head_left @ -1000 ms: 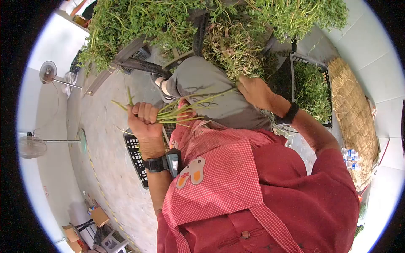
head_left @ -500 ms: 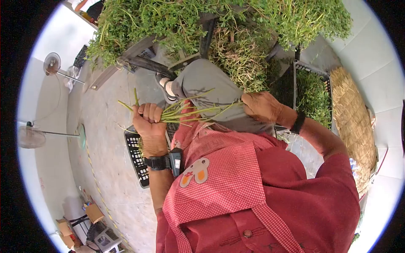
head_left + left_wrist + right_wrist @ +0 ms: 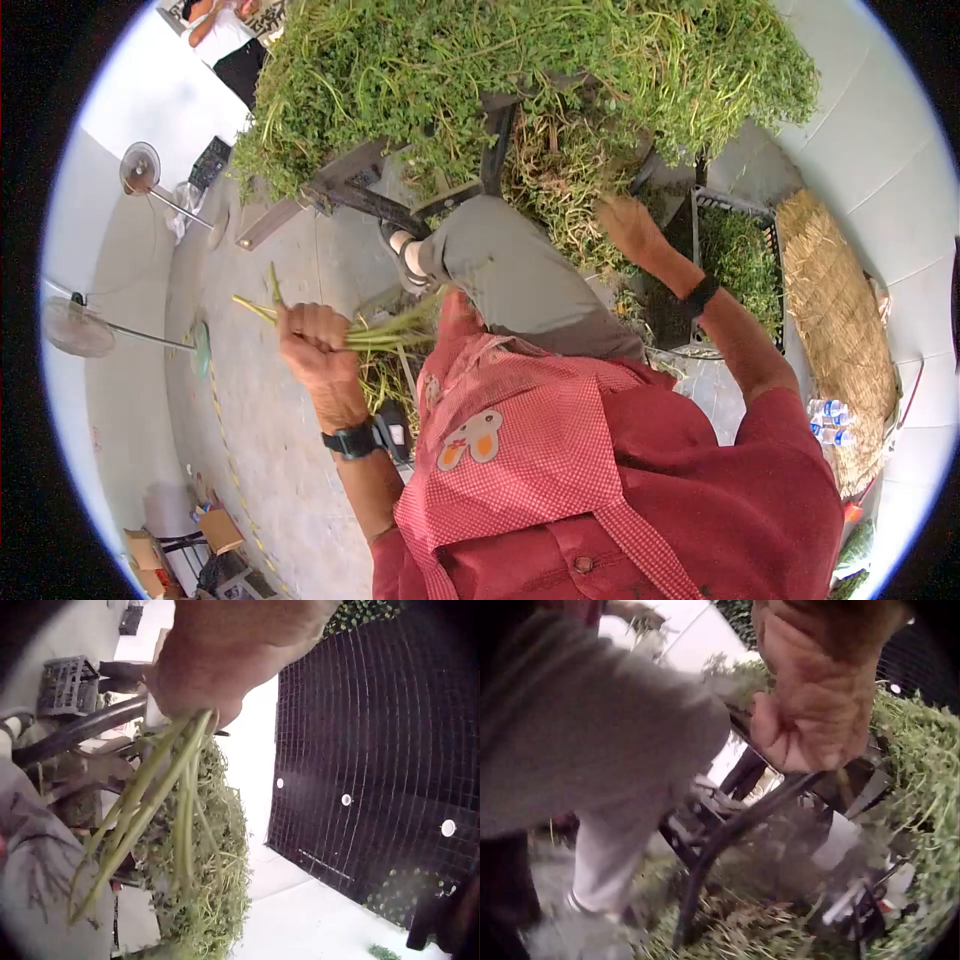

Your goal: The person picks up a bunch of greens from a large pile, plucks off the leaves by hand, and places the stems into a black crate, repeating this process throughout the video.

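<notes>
My left hand grips a small bunch of green stems at the left, above the floor. In the left wrist view the stems hang below the curled fingers, bare of leaves along most of their length. Off to the right of my knee, my right hand is apart from the bunch, over a heap of wilted stems. The right wrist view shows that hand's fingers curled in, with nothing plainly visible in them.
A large pile of leafy greens lies on a raised frame ahead. At the right stand a crate of greens, a straw roll and bottles. Fans stand at the left. Another person is at the back.
My right hand has gone from the tips of the stems to the right and forward, over the wilted heap. The left hand, still gripping the bunch, has shifted left and slightly nearer my body.
</notes>
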{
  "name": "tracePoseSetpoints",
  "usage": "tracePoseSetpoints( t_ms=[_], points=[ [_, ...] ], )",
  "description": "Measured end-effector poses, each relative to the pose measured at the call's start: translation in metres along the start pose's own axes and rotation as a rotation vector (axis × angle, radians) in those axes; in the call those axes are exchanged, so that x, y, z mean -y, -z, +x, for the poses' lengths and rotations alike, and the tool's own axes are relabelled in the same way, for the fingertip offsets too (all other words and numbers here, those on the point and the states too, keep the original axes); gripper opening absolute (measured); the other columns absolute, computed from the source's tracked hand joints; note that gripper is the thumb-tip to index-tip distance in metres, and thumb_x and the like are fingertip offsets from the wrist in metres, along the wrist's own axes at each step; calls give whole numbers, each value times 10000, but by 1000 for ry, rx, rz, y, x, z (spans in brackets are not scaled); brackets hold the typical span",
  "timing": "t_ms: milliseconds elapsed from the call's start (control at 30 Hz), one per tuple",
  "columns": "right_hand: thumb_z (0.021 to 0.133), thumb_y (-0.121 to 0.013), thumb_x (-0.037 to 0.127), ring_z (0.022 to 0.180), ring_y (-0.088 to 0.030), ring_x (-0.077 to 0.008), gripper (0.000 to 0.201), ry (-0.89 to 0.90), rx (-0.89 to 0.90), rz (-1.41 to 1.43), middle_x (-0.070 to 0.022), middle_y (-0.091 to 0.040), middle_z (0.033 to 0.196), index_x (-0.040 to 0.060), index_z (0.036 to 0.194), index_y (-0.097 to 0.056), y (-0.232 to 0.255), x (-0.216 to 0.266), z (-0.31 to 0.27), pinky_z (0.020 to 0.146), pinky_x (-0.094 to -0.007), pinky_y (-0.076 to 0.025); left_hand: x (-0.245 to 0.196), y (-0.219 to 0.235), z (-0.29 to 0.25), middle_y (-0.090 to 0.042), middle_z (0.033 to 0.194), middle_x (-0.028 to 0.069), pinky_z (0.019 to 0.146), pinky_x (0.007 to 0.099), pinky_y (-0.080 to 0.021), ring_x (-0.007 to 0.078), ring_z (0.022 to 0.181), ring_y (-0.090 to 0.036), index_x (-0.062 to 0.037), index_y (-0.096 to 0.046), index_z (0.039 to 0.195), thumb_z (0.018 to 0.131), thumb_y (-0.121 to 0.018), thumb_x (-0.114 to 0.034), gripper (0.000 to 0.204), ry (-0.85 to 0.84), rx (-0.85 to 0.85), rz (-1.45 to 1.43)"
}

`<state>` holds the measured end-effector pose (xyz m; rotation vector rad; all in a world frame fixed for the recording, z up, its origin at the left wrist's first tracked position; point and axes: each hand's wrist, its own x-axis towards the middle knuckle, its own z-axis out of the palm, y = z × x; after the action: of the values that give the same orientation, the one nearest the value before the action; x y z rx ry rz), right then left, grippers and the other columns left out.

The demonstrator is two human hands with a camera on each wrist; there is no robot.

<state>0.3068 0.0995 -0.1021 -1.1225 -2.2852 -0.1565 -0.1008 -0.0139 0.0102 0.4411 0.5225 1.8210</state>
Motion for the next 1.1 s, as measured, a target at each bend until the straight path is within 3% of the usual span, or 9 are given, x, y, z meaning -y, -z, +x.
tracePoseSetpoints(
  t_ms=[33,100,167,233,333,533,700,867,1100],
  points=[
    [850,-479,151,661,-575,-333,158,6,-14,-8,-192,-551,714,8,859,-545,8,15,9,574,-427,-468,6,-3,-1,-192,476,-47,335,254,-123,81,380,-139,-145,-285,573,951,-355,-308,417,-8,15,-4],
    [882,-471,205,672,-547,-381,240,-235,-49,483,-237,-525,726,-29,870,-524,28,49,31,572,-424,-442,32,-12,-9,-194,486,-47,337,240,-130,75,376,-159,-150,-303,574,938,-411,-293,406,182,-8,70],
    [893,-461,226,682,-535,-396,272,-261,63,541,-249,-515,727,-40,875,-513,58,81,54,576,-428,-431,49,-28,-15,-385,479,-19,336,214,-154,61,368,-209,-125,-430,606,917,-470,-265,344,406,-120,153],
    [904,-452,246,692,-523,-411,303,-292,183,596,-262,-504,729,-52,880,-502,74,104,69,581,-431,-420,58,-30,-21,-616,664,95,338,189,-194,48,371,-259,-47,-571,753,895,-523,-257,258,449,97,391],
    [899,-454,247,704,-534,-407,298,-148,222,711,-249,-527,736,-44,876,-514,76,127,77,587,-428,-423,66,-48,-25,-648,904,209,332,185,-240,57,374,-327,38,-590,916,889,-539,-267,311,456,120,416],
    [869,-494,179,592,-501,-377,209,103,74,667,-198,-485,626,-15,790,-492,63,157,76,517,-406,-389,66,-64,-27,-643,908,187,322,157,-257,71,427,-406,54,-530,1066,904,-505,-333,421,454,118,429],
    [869,-468,176,713,-542,-402,216,187,298,479,-229,-536,704,-31,814,-491,56,165,64,604,-445,-409,66,-59,-23,-638,948,194,343,184,-311,87,456,-458,71,-536,1063,916,-496,-307,407,454,141,209],
    [881,-442,207,692,-549,-407,227,90,360,635,-232,-555,701,-14,848,-485,51,166,53,611,-472,-412,67,-52,-27,-564,656,54,360,180,-268,56,430,-346,51,-546,1065,924,-493,-264,349,329,236,220],
    [869,-447,225,676,-574,-389,221,90,352,590,-233,-575,704,8,842,-486,52,168,48,595,-489,-426,68,-55,-35,-449,550,-4,375,195,-245,51,403,-299,48,-579,990,906,-531,-262,325,258,251,332]
  ],
)
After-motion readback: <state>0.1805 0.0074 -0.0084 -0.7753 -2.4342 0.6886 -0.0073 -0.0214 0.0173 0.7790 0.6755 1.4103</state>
